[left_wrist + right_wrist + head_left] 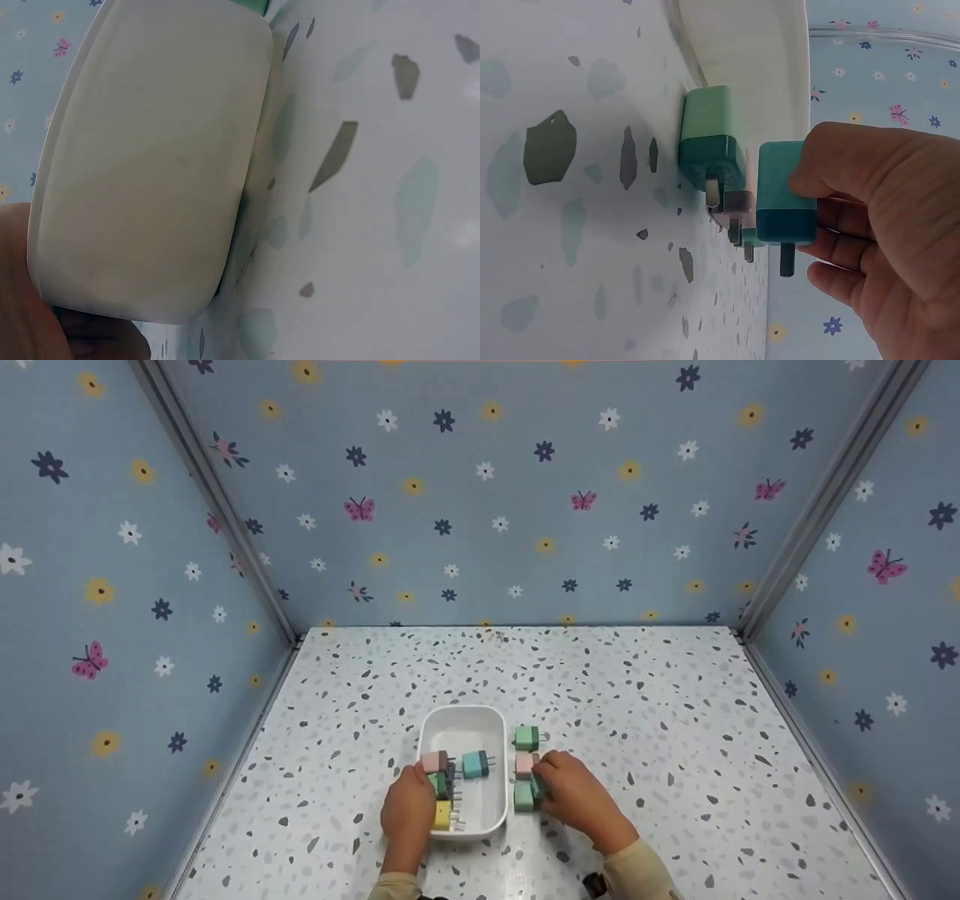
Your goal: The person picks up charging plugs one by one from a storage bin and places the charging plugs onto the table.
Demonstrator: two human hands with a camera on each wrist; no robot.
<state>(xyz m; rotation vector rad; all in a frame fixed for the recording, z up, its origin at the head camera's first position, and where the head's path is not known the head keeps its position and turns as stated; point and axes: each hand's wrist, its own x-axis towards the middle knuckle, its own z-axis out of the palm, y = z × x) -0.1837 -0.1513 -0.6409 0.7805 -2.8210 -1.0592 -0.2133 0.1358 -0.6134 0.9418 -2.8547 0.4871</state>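
Observation:
My left hand [409,806] grips the left side of a white plastic tray [465,712]; in the left wrist view the tray's outer wall [157,157] fills much of the picture. Inside lie a pink charger plug [434,762], a blue one [475,764], a green one [436,786] partly behind the hand, and a yellow one [442,814]. My right hand [574,791] pinches a turquoise charger plug [784,180] between thumb and fingers, its prongs pointing away from the tray. It is held above the tabletop, beside the row of plugs.
Along the tray's right side stand a green plug [526,737], a pink plug [525,766] and another green plug [523,796]. The speckled white tabletop [637,697] is enclosed by flower-patterned panels [487,510] at the back and both sides.

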